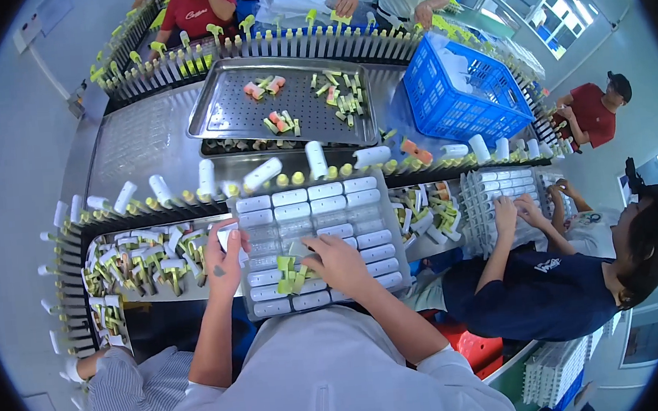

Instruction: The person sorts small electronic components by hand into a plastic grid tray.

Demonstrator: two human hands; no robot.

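Note:
A clear plastic blister tray (294, 230) stands in front of me, with rows of white rounded plastic shells (327, 205) in its slots and some slots bare. Beside its left edge, my left hand (224, 266) is closed around a white plastic piece (228, 234). My right hand (338, 265) reaches over the tray with bent fingers, its fingertips on a pale plastic piece (298, 249). Just below those fingertips, several yellow-green plastic clips (291, 276) lie on top of the shells.
A rack with upright posts (281, 180) crosses behind the tray, white shells hanging on it. Loose parts fill a bin (144, 259) at left. Beyond are a perforated metal tray (225, 109) and a blue crate (459, 95). A co-worker (536, 289) handles stacked trays at right.

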